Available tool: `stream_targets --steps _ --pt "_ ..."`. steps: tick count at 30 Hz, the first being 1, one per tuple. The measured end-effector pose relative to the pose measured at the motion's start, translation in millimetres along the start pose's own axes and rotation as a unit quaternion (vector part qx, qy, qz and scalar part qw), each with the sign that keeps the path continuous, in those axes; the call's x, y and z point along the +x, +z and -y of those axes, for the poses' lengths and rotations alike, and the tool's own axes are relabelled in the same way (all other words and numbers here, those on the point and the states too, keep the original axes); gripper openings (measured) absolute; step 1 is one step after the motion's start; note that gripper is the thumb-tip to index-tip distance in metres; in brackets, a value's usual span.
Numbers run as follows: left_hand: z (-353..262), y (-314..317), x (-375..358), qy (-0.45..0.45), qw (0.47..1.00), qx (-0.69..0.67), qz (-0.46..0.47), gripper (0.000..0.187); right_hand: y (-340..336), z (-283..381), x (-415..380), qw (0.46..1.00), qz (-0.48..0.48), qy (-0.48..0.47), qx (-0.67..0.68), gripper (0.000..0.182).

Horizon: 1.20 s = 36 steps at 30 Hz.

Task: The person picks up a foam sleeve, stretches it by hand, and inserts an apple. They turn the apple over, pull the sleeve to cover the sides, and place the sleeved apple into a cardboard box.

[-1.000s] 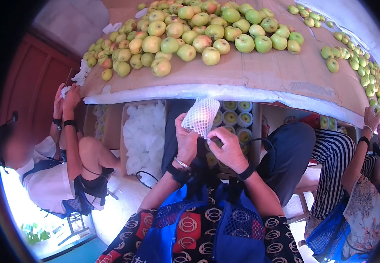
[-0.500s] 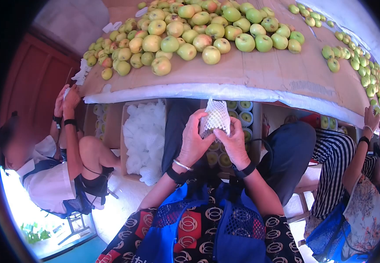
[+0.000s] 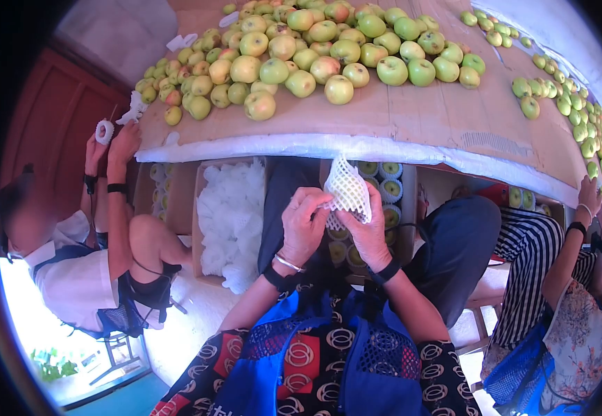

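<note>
Before my chest I have a white foam fruit net [image 3: 346, 191], its top drawn to a loose peak. A pale yellow-green tint shows through the mesh, but I cannot tell whether an apple fills it. My left hand [image 3: 304, 225] pinches the net's left edge between thumb and fingertips. On the other side my right hand [image 3: 370, 236] grips it, thumb across the front and fingers behind. Just below and behind both hands stands a box of net-wrapped apples [image 3: 390, 188], partly hidden by them.
A heap of green-yellow apples [image 3: 301, 59] covers part of the cardboard-topped table [image 3: 440, 125]. A box [image 3: 228, 215] full of white foam nets stands left of my knee. One person [image 3: 72, 243] sits at left holding a netted apple [image 3: 104, 132]; another person [image 3: 578, 326] reaches for apples at right.
My left fingers have slid down and left, and the net now stands more open and pointed. The person at left has raised a netted apple in one hand.
</note>
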<state>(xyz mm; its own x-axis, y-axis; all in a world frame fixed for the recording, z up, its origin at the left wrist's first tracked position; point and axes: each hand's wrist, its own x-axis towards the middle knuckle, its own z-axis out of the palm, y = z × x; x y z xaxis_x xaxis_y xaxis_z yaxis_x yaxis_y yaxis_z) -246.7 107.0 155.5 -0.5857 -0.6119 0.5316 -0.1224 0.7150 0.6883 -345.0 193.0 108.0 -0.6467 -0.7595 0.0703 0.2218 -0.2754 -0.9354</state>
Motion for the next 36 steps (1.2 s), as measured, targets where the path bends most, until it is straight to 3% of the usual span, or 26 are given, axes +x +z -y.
stream_targets --steps 3,6,11,17,19,20,22,26,28,29,33,34,36 --pt "-10.6 0.4 -0.6 -0.044 0.999 -0.031 0.007 0.017 -0.2 -3.7 0.7 0.997 -0.020 0.008 0.072 0.062" --pt "-10.4 6.2 -7.9 0.000 0.999 -0.043 0.023 0.021 -1.1 -2.0 1.9 0.993 -0.006 0.021 0.118 0.063" --pt "-16.4 12.0 -18.5 -0.007 0.998 -0.060 0.035 0.020 -2.0 -2.0 -2.4 0.980 -0.014 0.048 0.191 0.065" --pt "-21.0 12.4 -17.4 -0.037 0.992 -0.110 0.052 0.017 -16.5 -20.5 -0.4 0.983 -0.011 0.085 0.160 0.059" --pt "-17.6 4.4 -14.6 -0.099 0.967 -0.209 0.103 0.020 -14.2 -7.5 0.7 0.976 -0.009 0.104 0.189 0.056" --pt "-8.2 0.3 -20.0 -0.135 0.954 -0.261 0.059 0.024 -13.1 -0.3 1.6 0.968 -0.006 0.124 0.217 0.053" --pt "-1.0 -6.5 -5.4 -0.139 0.968 -0.200 -0.056 0.029 -12.1 3.3 1.8 0.973 0.000 0.104 0.205 0.049" --pt "11.0 0.9 16.0 -0.185 0.954 -0.222 -0.081 0.032 -8.6 0.5 -0.7 0.976 0.043 0.109 0.182 0.048" --pt "15.1 8.3 15.5 -0.260 0.876 -0.400 0.072 0.043 -6.8 4.5 -0.5 0.986 0.062 0.114 0.103 0.047" --pt "17.5 9.2 16.4 -0.297 0.837 -0.448 0.104 0.045 -6.6 7.4 -1.3 0.990 0.085 0.095 0.053 0.046" --pt "32.7 19.2 2.2 -0.281 0.810 -0.499 0.122 0.045 -9.5 3.8 -1.6 0.990 0.115 0.074 -0.014 0.046" --pt "31.0 20.8 -1.3 -0.283 0.810 -0.500 0.123 0.045 -11.3 -1.6 -3.0 0.989 0.112 0.041 -0.084 0.049" --pt "29.9 23.1 -8.6 -0.393 0.695 -0.600 0.036 0.045 -11.3 -0.3 -5.6 0.983 0.106 0.009 -0.152 0.051"
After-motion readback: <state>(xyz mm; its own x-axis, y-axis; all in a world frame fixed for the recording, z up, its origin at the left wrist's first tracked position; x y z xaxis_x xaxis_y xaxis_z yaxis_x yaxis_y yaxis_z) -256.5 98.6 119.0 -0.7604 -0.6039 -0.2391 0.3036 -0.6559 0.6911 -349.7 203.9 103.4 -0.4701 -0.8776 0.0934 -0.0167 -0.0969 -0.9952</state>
